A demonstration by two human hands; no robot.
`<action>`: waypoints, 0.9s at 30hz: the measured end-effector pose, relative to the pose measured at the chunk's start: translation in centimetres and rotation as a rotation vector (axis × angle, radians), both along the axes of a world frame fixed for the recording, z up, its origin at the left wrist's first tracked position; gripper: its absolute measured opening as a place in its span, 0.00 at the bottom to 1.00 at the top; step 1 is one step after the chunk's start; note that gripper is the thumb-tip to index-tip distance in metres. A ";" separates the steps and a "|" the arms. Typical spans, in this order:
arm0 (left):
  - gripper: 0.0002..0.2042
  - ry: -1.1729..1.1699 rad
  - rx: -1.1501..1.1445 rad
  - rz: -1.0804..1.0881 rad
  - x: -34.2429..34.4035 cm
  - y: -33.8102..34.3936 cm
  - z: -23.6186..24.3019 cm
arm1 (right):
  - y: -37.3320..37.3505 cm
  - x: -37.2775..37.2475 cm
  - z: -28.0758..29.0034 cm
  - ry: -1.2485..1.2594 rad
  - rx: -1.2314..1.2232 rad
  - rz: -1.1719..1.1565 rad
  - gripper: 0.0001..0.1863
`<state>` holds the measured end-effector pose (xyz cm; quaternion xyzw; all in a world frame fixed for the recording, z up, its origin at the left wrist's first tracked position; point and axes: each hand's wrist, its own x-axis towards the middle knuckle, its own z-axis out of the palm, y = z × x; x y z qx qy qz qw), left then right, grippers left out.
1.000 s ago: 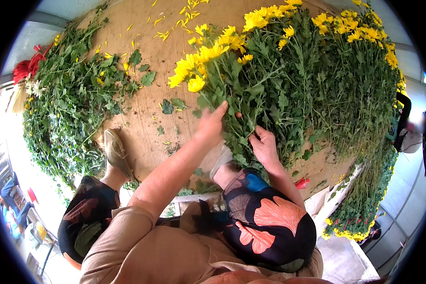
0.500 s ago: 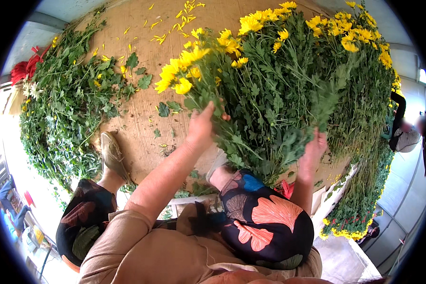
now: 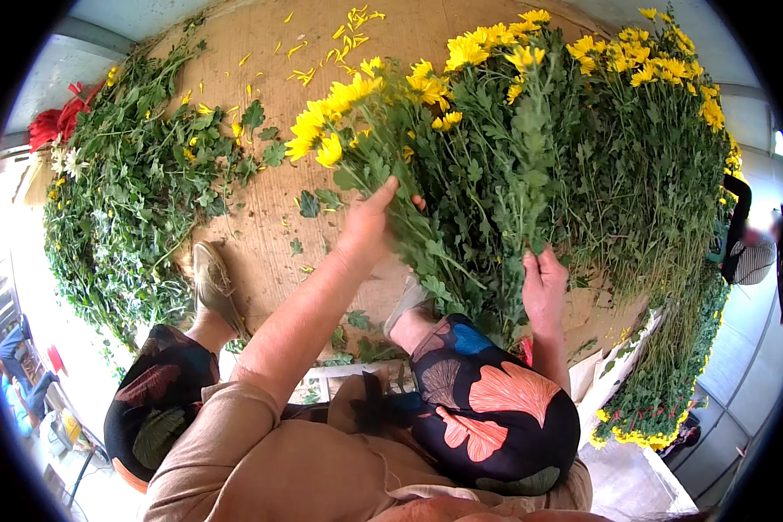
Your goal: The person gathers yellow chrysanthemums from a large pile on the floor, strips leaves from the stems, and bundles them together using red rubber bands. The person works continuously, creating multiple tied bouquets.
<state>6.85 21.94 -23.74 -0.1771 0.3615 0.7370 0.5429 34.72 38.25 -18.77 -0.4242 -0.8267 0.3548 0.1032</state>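
Note:
My left hand (image 3: 370, 219) is closed round the stems of a bunch of yellow chrysanthemums (image 3: 329, 117), whose blooms point up and to the left. Between the thumb and fingers of my right hand (image 3: 545, 283) is the lower part of a single leafy chrysanthemum stem (image 3: 531, 165). It stands nearly upright, slightly blurred, with a yellow bloom at its top. Behind and right of both hands lies a thick pile of chrysanthemums (image 3: 618, 165), blooms at the far end, bare stems nearer me. My left fingers are partly hidden by leaves.
A heap of stripped greenery (image 3: 139, 200) covers the left side, with a red ribbon-like bundle (image 3: 56, 122) behind it. Loose yellow petals (image 3: 348, 35) dot the brown board (image 3: 261, 217). Another flower bundle (image 3: 652, 400) lies at lower right. Part of a person (image 3: 744, 248) shows at the far right.
My right hand has moved left, bringing its stem from leaning right to nearly upright, closer to the bunch. My left hand stays almost in place with the bunch.

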 end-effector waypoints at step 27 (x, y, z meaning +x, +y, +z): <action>0.17 -0.073 -0.065 -0.081 -1.2 0.9 -0.8 | -2.1 -5.5 -2.2 -0.401 -0.250 0.683 0.08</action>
